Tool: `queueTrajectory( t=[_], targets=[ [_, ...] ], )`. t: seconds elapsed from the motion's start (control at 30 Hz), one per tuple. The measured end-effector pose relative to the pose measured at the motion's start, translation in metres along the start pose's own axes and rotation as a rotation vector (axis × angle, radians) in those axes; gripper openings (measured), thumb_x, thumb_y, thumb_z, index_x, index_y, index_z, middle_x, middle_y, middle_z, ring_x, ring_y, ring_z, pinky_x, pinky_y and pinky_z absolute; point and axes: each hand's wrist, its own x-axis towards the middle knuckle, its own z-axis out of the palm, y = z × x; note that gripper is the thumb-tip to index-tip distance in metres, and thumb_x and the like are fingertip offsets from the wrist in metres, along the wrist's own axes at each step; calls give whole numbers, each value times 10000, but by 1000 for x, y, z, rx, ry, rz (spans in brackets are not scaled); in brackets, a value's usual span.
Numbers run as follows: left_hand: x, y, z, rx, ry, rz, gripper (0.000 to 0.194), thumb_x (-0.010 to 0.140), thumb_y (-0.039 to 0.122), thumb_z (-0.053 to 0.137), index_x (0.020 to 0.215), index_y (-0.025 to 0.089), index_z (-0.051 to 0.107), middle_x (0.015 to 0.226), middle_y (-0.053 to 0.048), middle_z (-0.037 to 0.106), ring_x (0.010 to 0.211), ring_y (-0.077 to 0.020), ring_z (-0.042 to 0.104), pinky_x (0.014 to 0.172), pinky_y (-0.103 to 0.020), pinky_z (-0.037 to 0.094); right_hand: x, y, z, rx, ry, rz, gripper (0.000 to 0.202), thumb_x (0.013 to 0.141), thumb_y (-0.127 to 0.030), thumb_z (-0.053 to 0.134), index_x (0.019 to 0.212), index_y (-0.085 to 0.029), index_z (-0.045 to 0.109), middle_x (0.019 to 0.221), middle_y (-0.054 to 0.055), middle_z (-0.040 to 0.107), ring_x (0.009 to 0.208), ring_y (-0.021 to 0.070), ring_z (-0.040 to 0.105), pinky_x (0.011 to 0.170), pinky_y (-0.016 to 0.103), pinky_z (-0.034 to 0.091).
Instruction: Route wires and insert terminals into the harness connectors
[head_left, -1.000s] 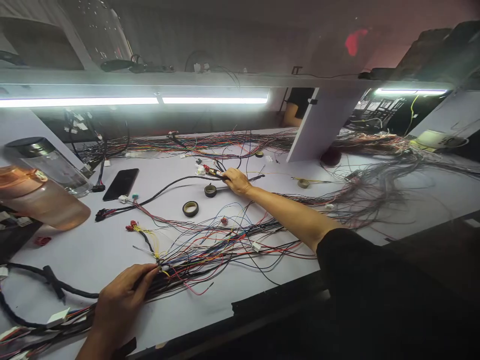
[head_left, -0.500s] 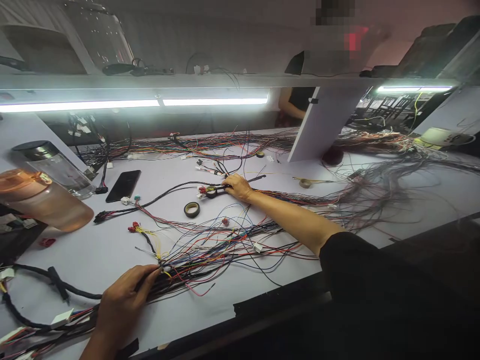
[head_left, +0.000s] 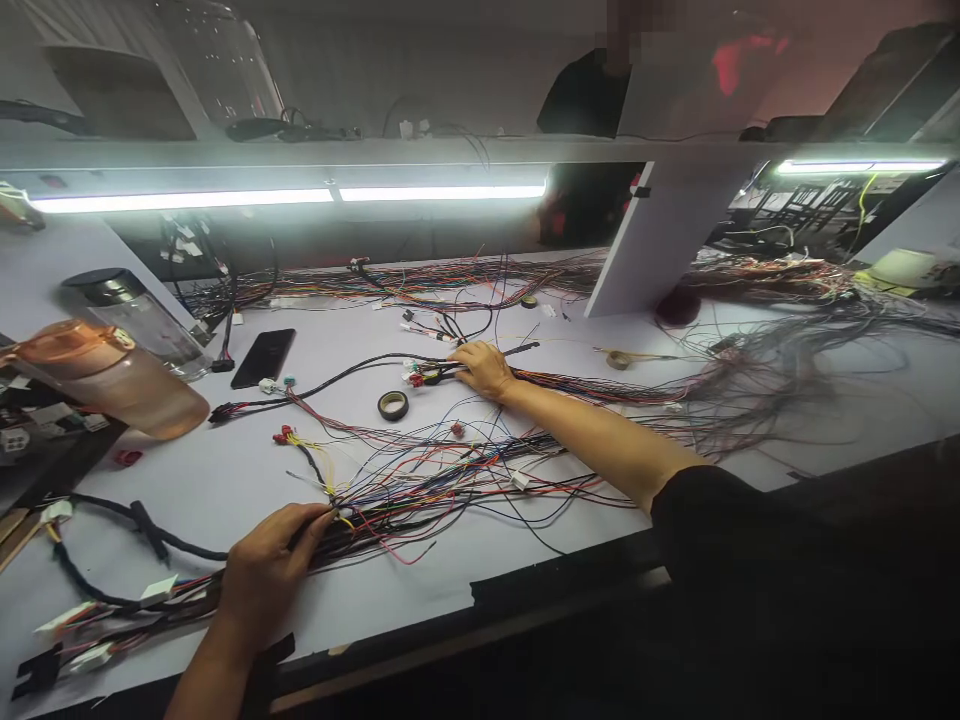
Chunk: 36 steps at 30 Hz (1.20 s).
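My left hand (head_left: pixel 271 568) is closed, thumb and fingers pinching the near wire harness (head_left: pixel 367 525) where a branch with yellow wires and red connectors (head_left: pixel 285 435) splits off. White connectors (head_left: pixel 159 590) and black-sleeved cable lie left of that hand. Farther back, my right hand (head_left: pixel 484 370) curls around a second wire bundle (head_left: pixel 600 388). Just left of its fingers, small red and green connectors (head_left: pixel 415 373) stick out. A roll of black tape (head_left: pixel 393 404) lies flat on the table between the two bundles. The right fingertips are partly hidden.
A phone (head_left: pixel 262 358), an orange-lidded bottle (head_left: pixel 127 385) and a clear bottle (head_left: pixel 142 320) are at the left. Loose wires (head_left: pixel 420 285) run along the back beneath a lit shelf. An upright panel (head_left: pixel 637 250) divides the bench. A person in dark clothing (head_left: pixel 589 95) is beyond the shelf.
The view has shifted slightly, so the scene sits farther right and a little higher. Both hands keep their places on the bundles. The person behind the shelf has moved.
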Motion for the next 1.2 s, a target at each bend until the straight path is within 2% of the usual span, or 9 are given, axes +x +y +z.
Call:
queueTrajectory(
  t=[0.1,0.2,0.33,0.5,0.73,0.93,1.2],
  targets=[
    [-1,0,0,-9,-8,-16,218,866,429,584,899,232,670,865,21,698,779,-132,655,739,-217,492,11,-9,0,13,-33,59,252,833,-178,650,1081,-212,678,1128,79,623,1113,243,470,920,343,336],
    [0,1,0,-3,2,-12,232,865,445,579,891,234,672,851,28,699,764,-128,658,729,-213,493,26,-7,-2,62,-79,161,161,854,-238,626,991,-213,707,983,37,662,965,200,541,788,277,368],
    [2,2,0,6,39,35,245,866,470,570,882,245,669,831,47,697,737,-115,656,709,-199,484,40,6,-8,169,-140,245,225,856,-361,613,995,-211,707,832,-28,645,763,125,542,656,215,343],
    [2,1,0,14,34,44,241,875,463,558,897,246,663,845,47,697,743,-119,657,715,-204,482,46,15,-9,273,-185,286,278,835,-412,594,940,-178,701,749,-42,600,681,98,494,618,199,324],
    [0,-6,0,32,30,46,253,877,478,549,908,250,654,862,44,696,760,-128,655,744,-222,476,50,14,-7,304,-198,321,232,821,-392,624,906,-188,693,749,-42,614,687,98,511,624,200,331],
    [-2,-11,3,29,15,11,266,863,492,565,920,251,663,895,41,700,803,-131,660,771,-216,480,48,5,-5,220,-155,348,183,824,-369,666,933,-226,699,839,-34,660,794,123,565,710,219,363],
    [2,0,-2,26,27,20,316,858,524,547,884,238,678,839,20,707,742,-147,662,726,-229,497,46,-14,-8,116,-154,374,215,857,-333,642,998,-177,684,944,39,672,900,188,602,810,331,446]
  ],
)
